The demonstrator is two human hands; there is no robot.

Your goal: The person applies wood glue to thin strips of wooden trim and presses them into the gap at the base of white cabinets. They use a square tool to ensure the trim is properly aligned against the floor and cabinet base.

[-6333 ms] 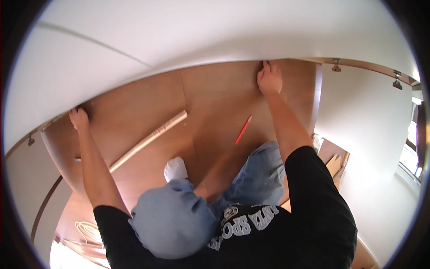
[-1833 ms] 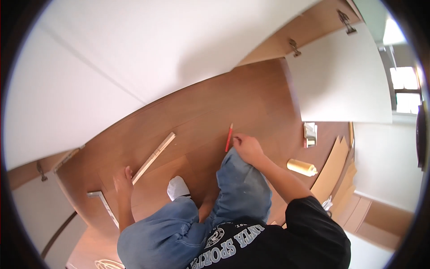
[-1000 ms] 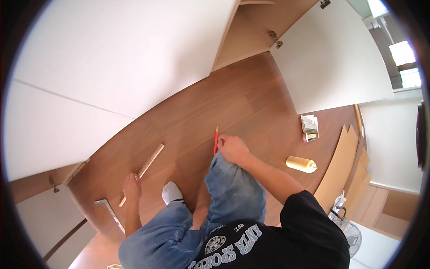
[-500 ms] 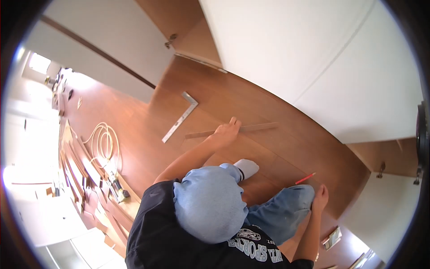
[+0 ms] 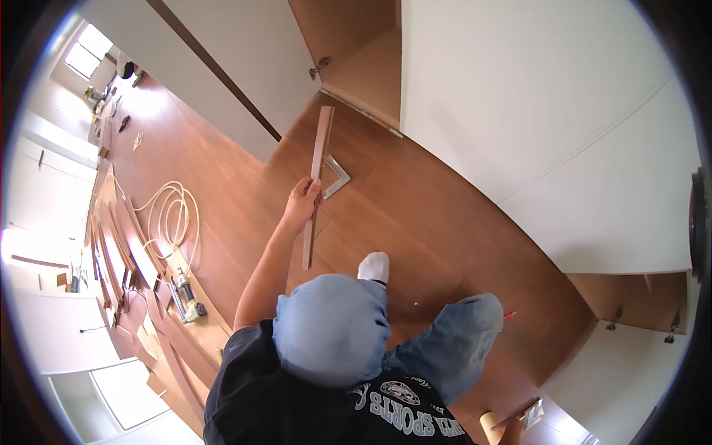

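Left hand [image 5: 302, 200] grasping brown strip [image 5: 320, 144], metal square [image 5: 339, 178] on floor [image 5: 245, 200], right hand [image 5: 512, 427] at lower edge, fingers' state indeterminable.

Black shirt [image 5: 297, 411]; pale lettering [image 5: 409, 415] across it

The left grip [image 5: 302, 200] is lifting the wooden strip [image 5: 320, 148], partly hiding the metal square [image 5: 341, 178]; the right grip [image 5: 513, 426] is moving from the knee [image 5: 482, 315] toward the yellow bottle [image 5: 489, 426].
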